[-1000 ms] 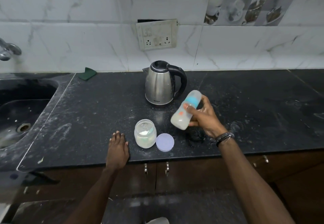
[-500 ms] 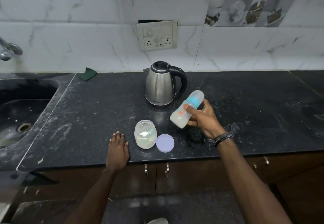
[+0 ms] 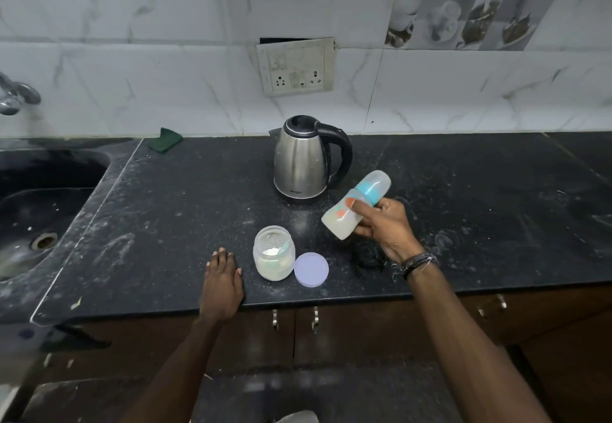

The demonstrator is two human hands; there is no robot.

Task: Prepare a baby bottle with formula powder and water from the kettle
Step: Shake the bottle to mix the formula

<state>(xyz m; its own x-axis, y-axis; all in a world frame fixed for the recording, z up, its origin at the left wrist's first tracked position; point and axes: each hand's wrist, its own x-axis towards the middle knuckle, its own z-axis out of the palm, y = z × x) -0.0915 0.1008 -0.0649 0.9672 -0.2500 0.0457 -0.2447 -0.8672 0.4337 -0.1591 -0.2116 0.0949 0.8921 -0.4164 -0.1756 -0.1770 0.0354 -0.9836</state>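
My right hand (image 3: 384, 230) grips a capped baby bottle (image 3: 344, 215) with a blue collar and milky liquid inside, tilted above the black counter (image 3: 165, 224) with its cap pointing up and right. Flat on the counter near the front edge rests my left hand (image 3: 222, 278), fingers straight. Just right of it stands an open formula jar (image 3: 274, 253) with white powder and a scoop inside; its lilac lid (image 3: 311, 269) lies beside it. A steel kettle (image 3: 303, 161) with a black handle stands behind the bottle.
A sink (image 3: 36, 210) with a tap (image 3: 15, 95) lies at the left. A green scrub pad (image 3: 165, 139) sits at the back by the wall. A socket plate (image 3: 295, 66) is on the tiled wall. Cabinet doors (image 3: 347, 333) run below the counter.
My right hand has swung the bottle slightly, its cap end rising and shifting right. My left hand, the jar and the kettle stay put.
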